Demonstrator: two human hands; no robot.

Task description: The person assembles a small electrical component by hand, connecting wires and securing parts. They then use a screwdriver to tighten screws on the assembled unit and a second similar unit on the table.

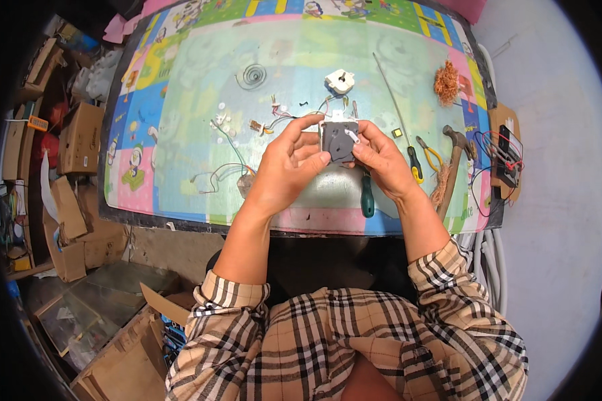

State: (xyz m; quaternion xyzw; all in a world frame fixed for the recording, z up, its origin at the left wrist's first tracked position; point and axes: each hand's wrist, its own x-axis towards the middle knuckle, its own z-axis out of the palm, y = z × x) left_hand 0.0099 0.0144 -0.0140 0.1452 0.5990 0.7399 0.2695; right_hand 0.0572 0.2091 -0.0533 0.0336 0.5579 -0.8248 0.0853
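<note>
Between both hands I hold a small boxy dark grey mechanism (336, 142) above the table's near half. It has a white lever on its face and a white tab at its far edge. My left hand (289, 159) grips its left side, thumb on the front. My right hand (385, 162) has the right side, its thumb near the lower right corner. Just beyond lies a white round-cornered part (342, 81) with a dark centre and blue side. A screwdriver's dark green handle (368, 198) shows below the mechanism; my hands hide what is underneath.
Wires (229, 144) and small white parts (222, 121) lie left, below a spiral spring (253, 76). At right are a long screwdriver (415, 164), pliers (430, 155), a hammer (454, 157) and copper wire (446, 84). A black device with leads (508, 166) sits beyond the right edge.
</note>
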